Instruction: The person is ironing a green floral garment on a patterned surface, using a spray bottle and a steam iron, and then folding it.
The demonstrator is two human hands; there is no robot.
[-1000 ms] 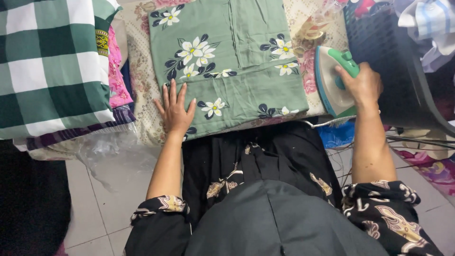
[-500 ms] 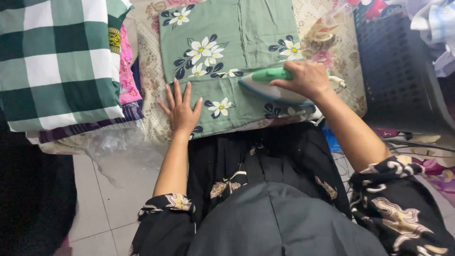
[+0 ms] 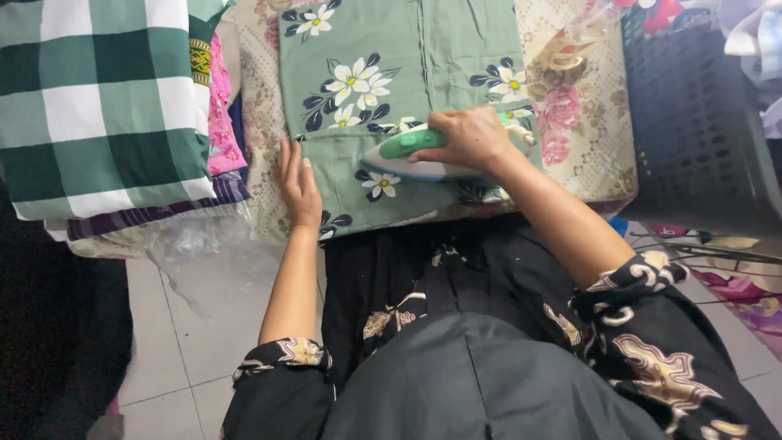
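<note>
Here, smooth iron [image 3: 415,155] on floral cloth [image 3: 391,57]

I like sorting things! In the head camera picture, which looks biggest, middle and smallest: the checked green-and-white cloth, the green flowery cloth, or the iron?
1. Checked green-and-white cloth and green flowery cloth: they look about alike, both cut off by the picture's top edge, so I won't rank them.
2. Iron, smallest, held by the right hand.

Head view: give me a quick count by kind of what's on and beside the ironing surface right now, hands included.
Irons: 1, green and white iron, gripped by the right hand
Garments being pressed: 1, green floral cloth, left hand flat on its edge
Folded checked cloths: 1, green and white stack
Dark plastic baskets: 1
Hands: 2
Total: 6
</note>
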